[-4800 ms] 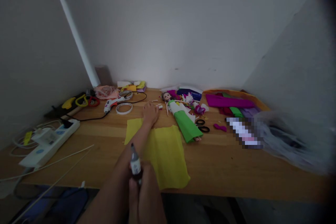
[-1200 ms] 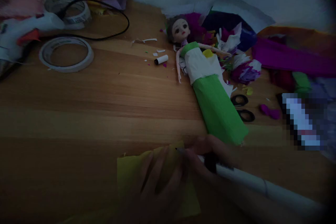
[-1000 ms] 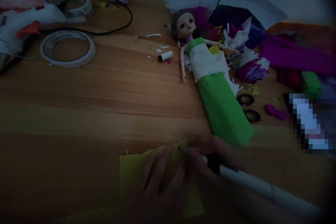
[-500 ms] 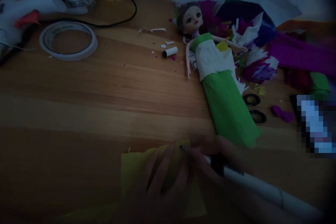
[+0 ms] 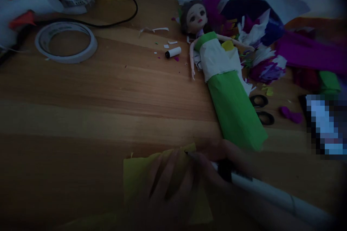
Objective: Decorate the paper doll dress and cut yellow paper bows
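Observation:
At the bottom of the dim head view, a yellow sheet of paper [image 5: 135, 173] lies on the wooden table. My left hand [image 5: 168, 180] rests on it with its fingers stretched out and a little apart. My right hand [image 5: 222, 162] grips a white marker [image 5: 268, 187] with a dark collar, its dark tip at the sheet's upper right corner. Beyond the hands lies a doll [image 5: 199, 21] on its back, wrapped in a green and white paper dress [image 5: 233, 104]. A white marker cap [image 5: 172, 52] with a black end lies left of the doll.
A roll of white tape [image 5: 93, 45] and a second tape roll [image 5: 88, 1] lie at the upper left, by a white glue gun [image 5: 35, 5] with a black cord [image 5: 132, 0]. Scissors [image 5: 265, 118] show black handles beside the dress. A purple-white paper flower [image 5: 269, 66] lies behind.
The whole scene has shifted slightly left and up in the view. Both hands hold nearly the same pose, with the marker tip still at the paper's upper right corner.

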The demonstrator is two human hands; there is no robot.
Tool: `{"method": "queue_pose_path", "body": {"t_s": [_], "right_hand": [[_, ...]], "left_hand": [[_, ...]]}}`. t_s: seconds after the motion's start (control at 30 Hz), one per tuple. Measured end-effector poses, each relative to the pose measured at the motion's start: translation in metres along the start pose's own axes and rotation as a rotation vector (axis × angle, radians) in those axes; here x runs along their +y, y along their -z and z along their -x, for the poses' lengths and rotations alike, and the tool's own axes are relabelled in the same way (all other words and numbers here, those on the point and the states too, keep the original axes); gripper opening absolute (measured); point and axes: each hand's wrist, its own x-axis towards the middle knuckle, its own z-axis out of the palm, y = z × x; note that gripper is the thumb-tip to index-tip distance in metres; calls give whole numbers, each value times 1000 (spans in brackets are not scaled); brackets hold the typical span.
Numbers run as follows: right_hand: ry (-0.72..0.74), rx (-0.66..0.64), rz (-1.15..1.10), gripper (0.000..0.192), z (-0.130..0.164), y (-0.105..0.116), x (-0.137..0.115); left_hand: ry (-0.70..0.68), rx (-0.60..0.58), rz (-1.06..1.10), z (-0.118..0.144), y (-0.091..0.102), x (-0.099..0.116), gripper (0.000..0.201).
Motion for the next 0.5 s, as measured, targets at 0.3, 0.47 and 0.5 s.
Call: {"method": "queue_pose_path", "body": {"t_s": [0.3,0.47,0.5], "right_hand": [[-52,35,3,18,-2,-1,-6],[-105,54,6,18,-3,2,-10],[-116,55,7,18,-3,3,-10]], "left_hand": [[-10,1,-4,-1,2,-2,39],[-7,11,-11,-3,1,-2,42],[-7,16,-11,-3,1,-1,42]]}}
